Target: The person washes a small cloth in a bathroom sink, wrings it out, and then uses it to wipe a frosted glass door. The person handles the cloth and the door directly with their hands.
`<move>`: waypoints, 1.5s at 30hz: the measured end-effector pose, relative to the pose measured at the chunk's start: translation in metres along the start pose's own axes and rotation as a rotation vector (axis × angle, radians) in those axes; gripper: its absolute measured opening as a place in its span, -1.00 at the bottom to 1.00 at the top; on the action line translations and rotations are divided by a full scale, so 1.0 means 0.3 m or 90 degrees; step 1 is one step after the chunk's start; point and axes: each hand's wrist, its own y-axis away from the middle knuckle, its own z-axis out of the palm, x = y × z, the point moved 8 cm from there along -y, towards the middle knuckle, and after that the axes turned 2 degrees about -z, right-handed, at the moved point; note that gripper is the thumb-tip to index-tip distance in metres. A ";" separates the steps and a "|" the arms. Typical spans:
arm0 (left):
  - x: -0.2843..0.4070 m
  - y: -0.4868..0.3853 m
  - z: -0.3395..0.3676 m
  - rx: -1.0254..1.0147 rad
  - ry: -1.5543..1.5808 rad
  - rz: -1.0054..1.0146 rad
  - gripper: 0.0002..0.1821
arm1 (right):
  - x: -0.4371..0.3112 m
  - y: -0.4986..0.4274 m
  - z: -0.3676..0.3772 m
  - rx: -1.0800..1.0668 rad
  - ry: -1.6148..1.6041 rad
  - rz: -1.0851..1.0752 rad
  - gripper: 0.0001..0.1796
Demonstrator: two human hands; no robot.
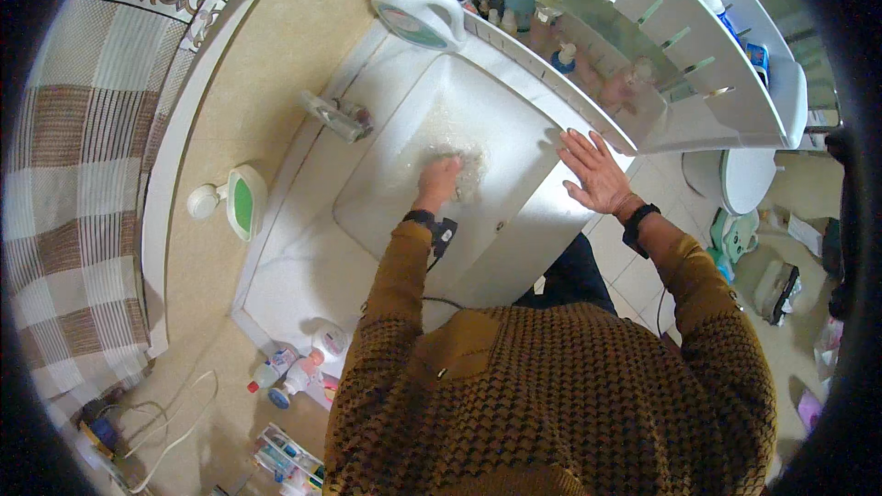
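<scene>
My left hand [439,181] reaches down into a white washbasin [393,186], with its fingers curled at the water [451,145] around the drain. Whether it holds something there cannot be told. My right hand [594,176] is spread, palm down, at the basin's right rim, with nothing in it. Both wrists wear dark straps, and a small black device with a cable hangs beside the left one. A metal faucet [337,117] stands on the far-left ledge of the counter.
A white detergent jug [417,3] stands behind the basin, beside a white plastic shelf [551,76] by a mirror. A green soap dish [242,203] is on the left wall. Several bottles [300,365] are at the lower left; a toilet [747,179] is at the right.
</scene>
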 end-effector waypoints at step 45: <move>0.014 0.051 -0.087 0.025 0.121 -0.116 -0.53 | 0.005 0.005 0.004 0.001 -0.002 0.001 -0.37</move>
